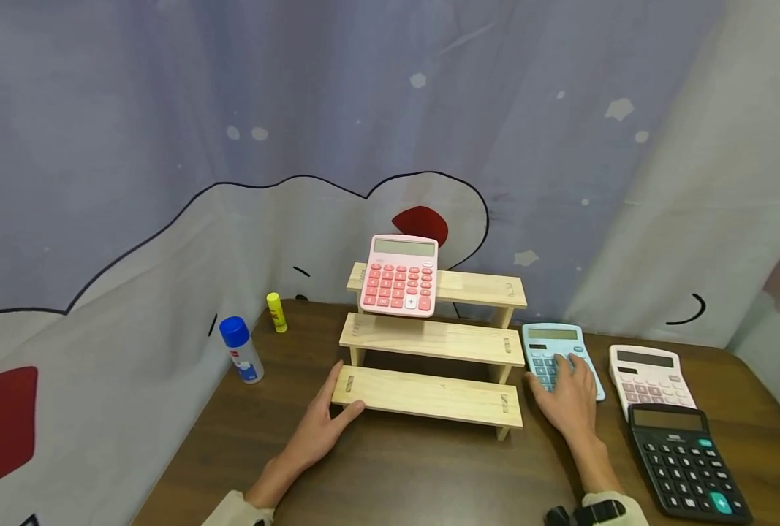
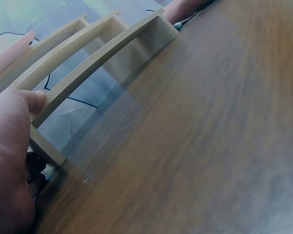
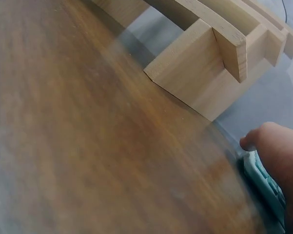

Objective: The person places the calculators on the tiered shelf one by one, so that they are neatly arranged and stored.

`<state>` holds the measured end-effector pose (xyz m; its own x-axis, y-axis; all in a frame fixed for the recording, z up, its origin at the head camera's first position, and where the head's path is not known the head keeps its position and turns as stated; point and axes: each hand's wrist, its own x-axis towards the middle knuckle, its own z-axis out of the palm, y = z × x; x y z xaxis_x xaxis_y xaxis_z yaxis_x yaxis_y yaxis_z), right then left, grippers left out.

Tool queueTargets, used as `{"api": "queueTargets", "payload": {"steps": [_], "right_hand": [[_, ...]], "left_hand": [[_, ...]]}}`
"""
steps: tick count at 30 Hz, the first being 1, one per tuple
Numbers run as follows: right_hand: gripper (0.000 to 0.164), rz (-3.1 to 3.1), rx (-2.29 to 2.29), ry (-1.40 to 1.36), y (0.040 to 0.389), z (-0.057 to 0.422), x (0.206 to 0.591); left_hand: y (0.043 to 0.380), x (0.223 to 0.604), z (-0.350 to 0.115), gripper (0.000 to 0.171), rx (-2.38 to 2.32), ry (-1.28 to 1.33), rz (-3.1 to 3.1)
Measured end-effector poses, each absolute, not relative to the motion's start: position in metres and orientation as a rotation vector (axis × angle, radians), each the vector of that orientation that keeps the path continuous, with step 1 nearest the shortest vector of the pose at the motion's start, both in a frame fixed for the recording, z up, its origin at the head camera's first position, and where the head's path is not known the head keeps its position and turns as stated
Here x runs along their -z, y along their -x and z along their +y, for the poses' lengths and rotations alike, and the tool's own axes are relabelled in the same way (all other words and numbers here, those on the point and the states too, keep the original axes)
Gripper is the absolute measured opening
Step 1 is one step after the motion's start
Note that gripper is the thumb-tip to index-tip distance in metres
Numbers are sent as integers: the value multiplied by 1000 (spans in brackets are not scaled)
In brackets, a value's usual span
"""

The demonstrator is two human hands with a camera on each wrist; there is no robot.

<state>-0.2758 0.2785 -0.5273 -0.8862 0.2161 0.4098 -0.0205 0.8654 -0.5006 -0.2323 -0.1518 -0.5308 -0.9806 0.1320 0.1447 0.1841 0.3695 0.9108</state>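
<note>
A three-step wooden display stand (image 1: 429, 394) is on the table, with a pink calculator (image 1: 399, 276) propped on its top step. My left hand (image 1: 317, 427) grips the left end of the lowest step. In the left wrist view the thumb (image 2: 35, 100) lies on that step, while the other fingers (image 2: 35, 165) go round the side panel. Right of the stand, a light blue calculator (image 1: 553, 334) lies on the table. My right hand (image 1: 569, 398) rests over its keys, fingers loosely bent, covering its lower part. The right wrist view shows the thumb by the calculator's edge (image 3: 264, 183).
Farther right, a black calculator (image 1: 682, 460) overlaps the lower end of a white-and-pink calculator (image 1: 646, 372). On the left stand a blue-capped bottle (image 1: 241, 351) and a yellow glue stick (image 1: 276, 313). A patterned curtain (image 1: 337, 95) hangs behind the brown table (image 1: 429, 475).
</note>
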Motion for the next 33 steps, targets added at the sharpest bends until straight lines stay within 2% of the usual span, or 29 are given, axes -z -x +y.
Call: {"api": "queueTargets", "payload": {"steps": [17,26,33], "right_hand": [[128,-2788,-719,390,261,294,529],[140,-2859,-664,428,260,297,527],[138,-2834,-608,406,264,299,525]], "left_hand": [[231,532,-156,88,1711,265,-2585],[229,532,-153,89,1700,279,-2588],[232,530,-151,88,1710,292,-2573]]}}
